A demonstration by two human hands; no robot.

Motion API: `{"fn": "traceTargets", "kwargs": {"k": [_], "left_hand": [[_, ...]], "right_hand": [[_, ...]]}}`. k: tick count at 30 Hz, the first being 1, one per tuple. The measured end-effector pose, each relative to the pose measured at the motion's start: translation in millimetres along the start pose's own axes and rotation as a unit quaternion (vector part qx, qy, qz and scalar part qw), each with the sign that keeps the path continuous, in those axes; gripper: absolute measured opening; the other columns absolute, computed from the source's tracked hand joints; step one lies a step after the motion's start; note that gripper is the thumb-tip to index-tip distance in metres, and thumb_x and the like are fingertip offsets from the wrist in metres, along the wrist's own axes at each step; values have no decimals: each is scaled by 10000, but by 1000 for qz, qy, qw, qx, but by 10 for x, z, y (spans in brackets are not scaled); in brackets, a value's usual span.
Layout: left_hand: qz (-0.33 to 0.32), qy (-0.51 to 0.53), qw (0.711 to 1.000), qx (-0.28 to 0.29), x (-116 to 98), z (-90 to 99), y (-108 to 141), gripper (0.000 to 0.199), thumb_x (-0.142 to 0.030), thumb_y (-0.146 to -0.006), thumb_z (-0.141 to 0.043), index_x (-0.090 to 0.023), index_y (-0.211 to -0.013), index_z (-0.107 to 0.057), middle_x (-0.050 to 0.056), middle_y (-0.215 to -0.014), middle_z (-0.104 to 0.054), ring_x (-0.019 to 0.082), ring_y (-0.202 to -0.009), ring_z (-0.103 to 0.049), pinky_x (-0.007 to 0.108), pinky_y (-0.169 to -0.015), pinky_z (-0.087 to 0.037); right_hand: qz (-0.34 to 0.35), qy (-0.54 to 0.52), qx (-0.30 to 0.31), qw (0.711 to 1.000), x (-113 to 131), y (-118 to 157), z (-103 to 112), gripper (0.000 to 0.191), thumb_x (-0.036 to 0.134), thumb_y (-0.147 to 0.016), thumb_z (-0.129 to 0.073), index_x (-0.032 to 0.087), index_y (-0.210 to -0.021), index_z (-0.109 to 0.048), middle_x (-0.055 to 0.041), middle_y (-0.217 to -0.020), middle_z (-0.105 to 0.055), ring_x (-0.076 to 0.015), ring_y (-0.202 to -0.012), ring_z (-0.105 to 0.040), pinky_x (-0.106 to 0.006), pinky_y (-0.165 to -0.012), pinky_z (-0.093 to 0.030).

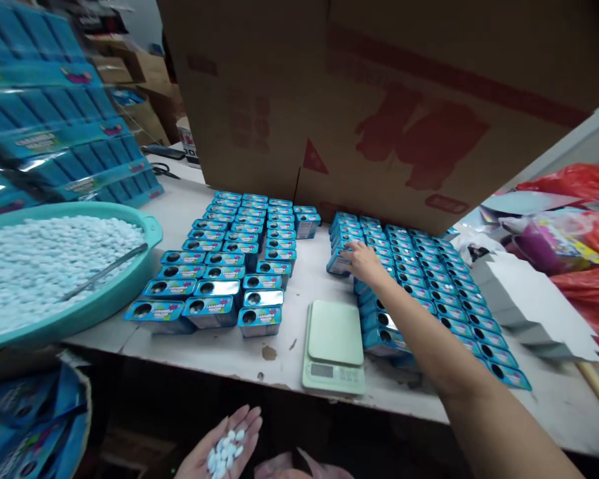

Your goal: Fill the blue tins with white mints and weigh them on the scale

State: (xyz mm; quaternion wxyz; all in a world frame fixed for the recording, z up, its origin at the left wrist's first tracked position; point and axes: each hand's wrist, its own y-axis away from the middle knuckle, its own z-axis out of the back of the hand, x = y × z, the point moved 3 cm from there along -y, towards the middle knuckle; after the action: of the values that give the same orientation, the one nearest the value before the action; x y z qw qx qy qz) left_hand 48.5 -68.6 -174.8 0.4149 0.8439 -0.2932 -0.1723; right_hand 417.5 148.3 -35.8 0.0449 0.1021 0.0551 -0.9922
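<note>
"Blue tin (337,265): nearer hand?"

"Your right hand (364,263): fingers over its top, closure indeterminate. Tin sits left of them. Your left hand (246,439), palm open, bears pale pellets (224,454), well apart."

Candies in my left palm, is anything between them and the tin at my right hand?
Yes, the table edge lies between the candies and the tin, with the scale just right of the direct line.
</note>
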Motion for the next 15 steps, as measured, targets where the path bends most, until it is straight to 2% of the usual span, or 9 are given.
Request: {"fn": "traceTargets", "kwargs": {"k": [3,6,11,15], "left_hand": [[8,-14,1000,20,85,-56,110,513,-149,-835,-410,-64,-1329,-299,234,-1184,-512,312,-1103,-457,433,-862,-460],[-10,-24,999,37,137,-33,199,513,-149,-829,-437,-66,-1320,-313,230,-1192,-507,307,-1109,-452,422,-867,-460],[-17,-40,998,43,242,34,271,432,-136,-832,-421,-59,-1256,-406,223,-1152,-540,296,-1097,-468,418,-866,-461],[-4,-86,993,83,369,-96,298,332,-130,-820,-446,-42,-1131,-522,213,-1128,-560,290,-1113,-455,407,-898,-440]], "right_hand": [[-7,46,-5,999,148,110,46,230,216,-835,-413,240,-927,-623,-77,-1155,-479,-231,-1028,-401,-332,-763,-318],[20,63,2,998,284,305,249,266,136,-836,-361,217,-939,-593,-82,-1094,-505,-202,-964,-439,-331,-787,-303],[104,51,-2,993,580,942,681,274,100,-814,-374,225,-987,-547,-81,-1066,-506,-195,-915,-452,-291,-696,-324],[158,7,13,987,845,1299,753,210,102,-803,-429,215,-918,-564,-70,-978,-548,-184,-862,-483,-287,-707,-342]]}}
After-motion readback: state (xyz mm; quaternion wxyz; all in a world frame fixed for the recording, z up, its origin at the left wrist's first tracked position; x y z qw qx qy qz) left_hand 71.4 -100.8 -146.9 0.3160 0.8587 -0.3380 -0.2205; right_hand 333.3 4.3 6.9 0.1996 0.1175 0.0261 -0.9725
